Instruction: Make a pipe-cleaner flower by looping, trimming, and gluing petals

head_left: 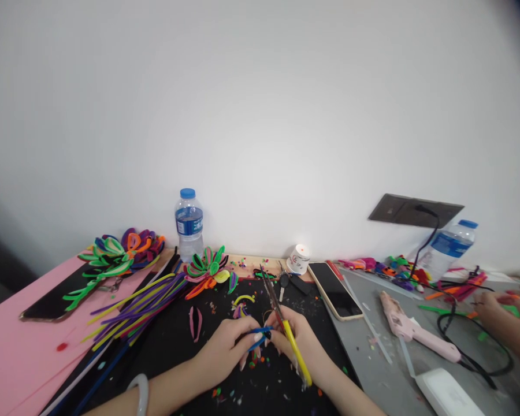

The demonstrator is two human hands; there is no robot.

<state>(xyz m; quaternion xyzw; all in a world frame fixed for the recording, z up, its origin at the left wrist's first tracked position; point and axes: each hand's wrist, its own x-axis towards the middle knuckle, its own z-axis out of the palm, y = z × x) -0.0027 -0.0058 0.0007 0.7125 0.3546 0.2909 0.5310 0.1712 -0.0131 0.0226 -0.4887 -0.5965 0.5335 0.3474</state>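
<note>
My left hand [225, 349] is closed, pinching a bent blue pipe cleaner [256, 342] over the black mat. On the other side of that piece, the fingers of my right hand [303, 341] meet its end. A pair of scissors with yellow handles [297, 353] rests in my right hand, blades pointing up and away. Just beyond my hands lie a pink pipe cleaner loop [195, 323] and a small yellow and purple piece [244, 300]. A multicoloured pipe cleaner flower [205, 267] sits farther back. Coloured clippings are scattered below my fingers.
Left are a pipe cleaner bundle [138, 312], a bigger flower bunch [121, 251], a dark phone [54, 297] and a water bottle [189, 225]. Right are another phone [338, 292], a paper cup [299, 259], a corded pink glue gun [420, 335] and another person's hand [505, 318].
</note>
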